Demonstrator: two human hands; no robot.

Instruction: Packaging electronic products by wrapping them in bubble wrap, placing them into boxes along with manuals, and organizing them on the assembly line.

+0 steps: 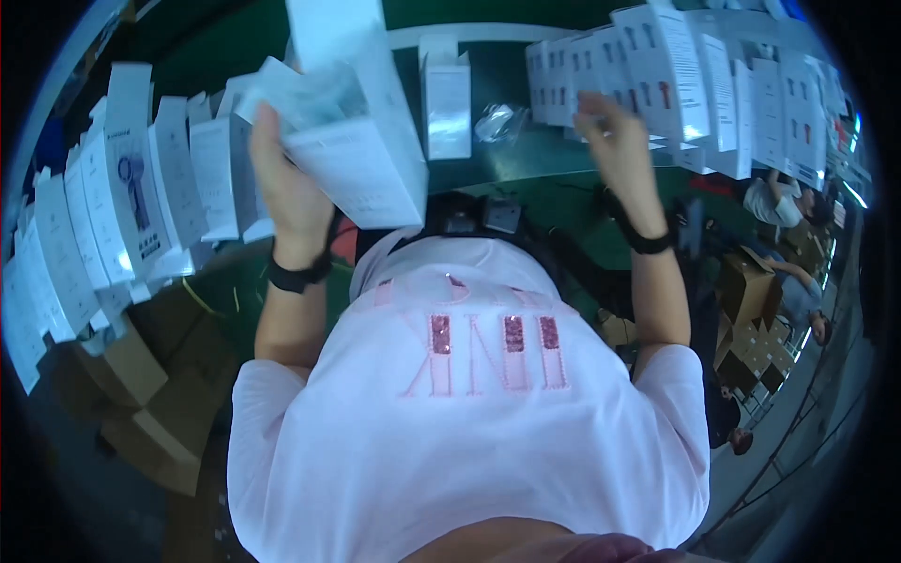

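My left hand (pixel 289 192) is closed around a white carton (pixel 361 169), tilted, with its top flap standing up. Something pale and translucent, like plastic wrapping, shows in the mouth of the carton; I cannot make out what it is. To the right, my right hand (pixel 615 150) is raised near a row of white printed boxes (pixel 657 84). Its fingers are loosely bent and apart, with nothing visible in them. Between my hands, another white box (pixel 447 108) stands on the green table (pixel 535 159), beside a small crumpled clear plastic bag (pixel 500 122).
On the left, a long curved row of white boxes (pixel 122 206), several with raised flaps, lines the table. Brown cardboard cartons (pixel 155 394) lie below at left, and more brown cartons (pixel 751 291) are stacked at right. Other people (pixel 784 202) are farther off at right.
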